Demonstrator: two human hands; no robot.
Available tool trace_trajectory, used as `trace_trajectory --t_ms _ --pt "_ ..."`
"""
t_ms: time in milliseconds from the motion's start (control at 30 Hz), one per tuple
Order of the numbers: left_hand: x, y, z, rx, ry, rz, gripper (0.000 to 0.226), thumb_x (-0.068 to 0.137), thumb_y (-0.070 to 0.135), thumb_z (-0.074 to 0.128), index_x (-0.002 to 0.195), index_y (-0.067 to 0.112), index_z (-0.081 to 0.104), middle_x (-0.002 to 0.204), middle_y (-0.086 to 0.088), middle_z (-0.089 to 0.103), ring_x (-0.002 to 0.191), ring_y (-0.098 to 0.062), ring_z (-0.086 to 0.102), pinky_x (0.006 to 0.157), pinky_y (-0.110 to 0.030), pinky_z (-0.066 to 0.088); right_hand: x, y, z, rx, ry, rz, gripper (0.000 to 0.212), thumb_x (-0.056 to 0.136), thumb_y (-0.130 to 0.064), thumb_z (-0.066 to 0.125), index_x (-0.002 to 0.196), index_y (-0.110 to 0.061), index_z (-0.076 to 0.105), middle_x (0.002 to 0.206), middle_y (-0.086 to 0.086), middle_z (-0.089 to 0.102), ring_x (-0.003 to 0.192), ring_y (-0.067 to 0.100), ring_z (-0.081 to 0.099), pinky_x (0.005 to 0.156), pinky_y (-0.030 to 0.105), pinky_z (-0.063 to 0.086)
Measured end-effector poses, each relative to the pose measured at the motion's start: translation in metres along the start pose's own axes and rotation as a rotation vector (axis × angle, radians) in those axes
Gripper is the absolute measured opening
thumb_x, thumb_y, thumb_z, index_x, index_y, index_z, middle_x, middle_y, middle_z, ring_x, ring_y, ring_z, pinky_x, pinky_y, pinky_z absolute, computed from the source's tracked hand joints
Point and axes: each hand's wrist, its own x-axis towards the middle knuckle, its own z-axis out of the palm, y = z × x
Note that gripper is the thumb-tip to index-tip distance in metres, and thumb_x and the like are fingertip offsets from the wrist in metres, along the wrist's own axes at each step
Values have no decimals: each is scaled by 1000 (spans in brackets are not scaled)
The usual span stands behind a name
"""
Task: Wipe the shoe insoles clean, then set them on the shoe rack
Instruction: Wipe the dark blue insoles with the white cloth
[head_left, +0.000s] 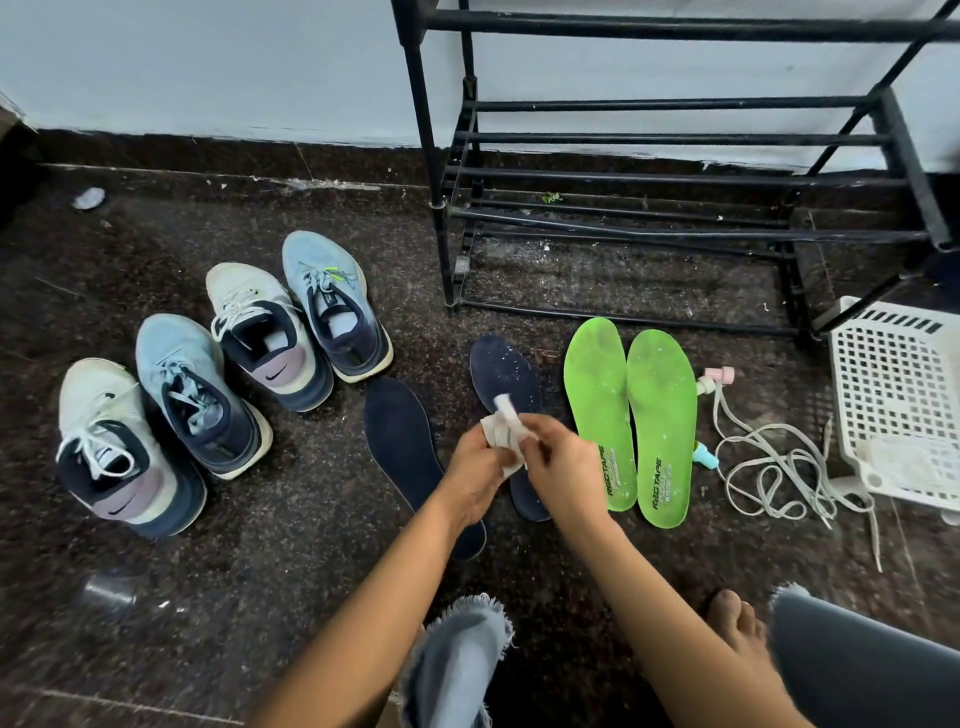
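Two dark navy insoles lie on the floor: one (397, 441) to the left, one (504, 374) speckled with white dust, partly under my hands. Two bright green insoles (600, 410) (662, 421) lie side by side to their right. My left hand (475, 467) and my right hand (558, 462) meet above the speckled navy insole, both gripping a crumpled white cloth (504, 431). The black metal shoe rack (675, 182) stands behind the insoles against the wall, its bars bare.
Several sneakers (218, 374) stand in a row on the left. White shoelaces (779, 467) with pink and teal pieces lie right of the green insoles. A white plastic basket (898, 395) sits at the far right. My knees and a bare foot (735, 623) are at the bottom.
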Motion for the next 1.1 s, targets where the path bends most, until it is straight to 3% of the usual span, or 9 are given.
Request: trace_trajectory --t_ms 133,233,333,467,533,733,800,933,1100 --pt "2 -1 1 -60 19 -30 27 97 -6 44 118 3 59 113 -16 64 97 -20 63 87 -28 52 -13 -2 5 -267 -72 -178 35 93 -19 51 128 -20 55 101 14 70 83 37 66 62 38 47" --pt "1 2 -1 -177 31 -95 32 103 10 40 127 -5 56 128 -23 60 114 -27 60 102 -34 47 -16 1 9 -269 -128 -176 39 98 -26 42 136 -17 46 133 11 55 110 30 60 81 36 48" --pt "-2 2 -3 -202 30 -143 48 104 35 38 125 -3 58 125 -19 63 112 -24 63 98 -32 49 -18 6 11 -212 -179 -245 44 99 -26 37 140 -8 40 140 16 47 128 27 47 103 32 36" --pt "-2 -2 -4 -179 43 -99 35 104 17 39 129 -3 53 127 -23 60 104 -23 63 91 -29 53 -17 1 5 228 -24 81 38 96 -27 50 132 -17 48 108 2 69 92 8 64 78 12 45" --pt "1 -3 -5 -225 40 -115 38 106 15 33 135 -2 49 131 -22 58 113 -26 60 95 -33 50 -7 4 5 369 97 273 32 91 -29 59 121 -19 54 94 -6 69 84 4 63 76 17 46" --pt "6 -5 2 -84 -46 -120 35 106 20 32 129 8 56 115 -14 66 99 -20 64 81 -28 55 14 19 9 532 -270 468 24 79 -20 75 100 -9 67 81 3 74 73 17 70 70 35 55" --pt "11 -11 3 -18 37 -98 27 104 23 42 123 12 57 115 -12 65 96 -17 64 79 -26 55 13 23 11 542 -234 521 13 78 -12 74 90 -10 69 78 7 73 69 21 68 70 39 55" --pt "31 -26 -13 440 493 -152 36 91 34 62 122 17 55 125 -4 59 108 -19 58 93 -32 48 10 33 4 692 -78 755 11 78 -2 70 77 -11 64 81 13 70 70 23 63 63 33 53" --pt "37 -38 -16 781 490 -176 63 77 38 79 123 7 49 121 -8 59 107 -26 60 84 -28 48 7 45 -4 778 1 891 20 74 7 68 73 -9 56 80 13 66 71 25 63 76 41 55"
